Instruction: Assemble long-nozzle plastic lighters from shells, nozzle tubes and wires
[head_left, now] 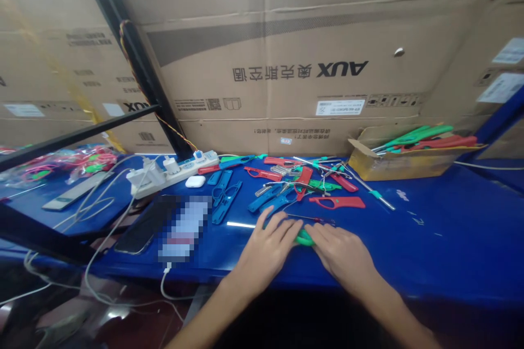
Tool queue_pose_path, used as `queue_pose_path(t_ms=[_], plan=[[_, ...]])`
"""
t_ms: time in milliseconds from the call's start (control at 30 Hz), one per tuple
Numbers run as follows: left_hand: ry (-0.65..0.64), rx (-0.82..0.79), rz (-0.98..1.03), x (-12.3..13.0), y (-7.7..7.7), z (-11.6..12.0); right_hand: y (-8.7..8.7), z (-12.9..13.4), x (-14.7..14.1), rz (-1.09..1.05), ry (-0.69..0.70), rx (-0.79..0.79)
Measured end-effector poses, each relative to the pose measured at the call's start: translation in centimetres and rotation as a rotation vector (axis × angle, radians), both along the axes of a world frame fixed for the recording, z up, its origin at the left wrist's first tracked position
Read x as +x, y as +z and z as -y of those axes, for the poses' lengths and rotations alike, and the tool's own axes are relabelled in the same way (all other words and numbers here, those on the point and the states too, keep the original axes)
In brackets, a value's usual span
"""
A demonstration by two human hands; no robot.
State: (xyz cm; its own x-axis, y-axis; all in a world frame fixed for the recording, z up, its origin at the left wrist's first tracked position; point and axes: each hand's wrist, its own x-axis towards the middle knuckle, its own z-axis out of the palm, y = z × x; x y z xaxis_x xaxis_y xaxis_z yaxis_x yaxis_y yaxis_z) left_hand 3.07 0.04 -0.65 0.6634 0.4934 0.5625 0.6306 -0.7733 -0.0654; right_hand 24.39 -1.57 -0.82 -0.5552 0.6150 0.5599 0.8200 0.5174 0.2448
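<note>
Near the front edge of the blue table, my left hand (272, 240) and my right hand (339, 245) are both closed around a green long-neck lighter (304, 238). Its metal tube seems to stick out to the left, past my left fingers; most of the body is hidden under my hands. Just beyond them lies a loose heap of lighter parts: a red handle shell (339, 202), blue handle shells (226, 196), and several metal tubes and thin wires. One metal tube with a green end piece (376, 195) points toward the right.
At the back right stands an open cardboard box (385, 166) holding green and red lighters. A white power strip (180, 172) with chargers, a white earbud case (195, 181) and two phones sit on the left, with cables trailing. Large cartons (286, 27) wall the back.
</note>
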Motion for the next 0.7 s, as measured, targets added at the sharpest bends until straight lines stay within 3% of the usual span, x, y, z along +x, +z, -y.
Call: queue_pose_path(t_ms=[133,333,467,700], plan=[[0.046,0.013,0.019,-0.9,1.5,0.0,-0.7,0.0,0.7,-0.042,-0.048,0.034],[0.092,0.003,-0.003,-5.1,4.2,-0.7,-0.5,0.2,0.7,-0.065,-0.045,0.030],[0.069,-0.069,-0.071,-6.1,4.3,-1.2,-0.4,0.2,0.6,-0.080,-0.026,0.025],[-0.026,-0.127,-0.005,-5.0,4.3,-0.6,-0.2,0.5,0.4,-0.141,-0.007,-0.069]])
